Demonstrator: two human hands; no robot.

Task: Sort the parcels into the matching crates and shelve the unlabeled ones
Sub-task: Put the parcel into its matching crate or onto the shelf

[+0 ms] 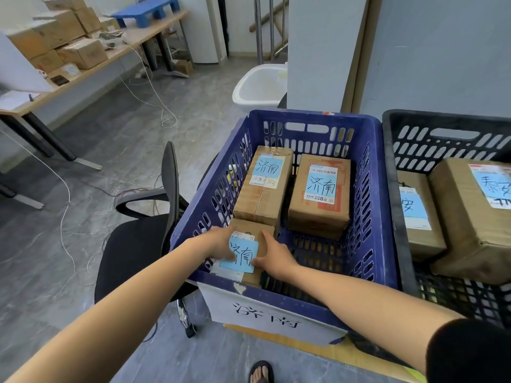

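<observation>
Head view: left hand [219, 243] and right hand [277, 259] grip a brown cardboard parcel [250, 226] in a blue plastic crate [385, 217]. Released crooked, it could jam against the crate.

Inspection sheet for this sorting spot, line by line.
Surface: grey floor; crates' support mostly hidden.
Job's things: blue crate signed 济南 holds rear left parcel and rear right parcel, with small parcel at its near left corner, all labelled 济南; black crate holds large parcel and smaller parcel.
Clutter: office chair beside the blue crate; white tub behind it.
Hands: left hand and right hand both grip the small parcel.
Cables: white cable trails across the floor.
Surroundings: long table stacked with cardboard boxes.
</observation>
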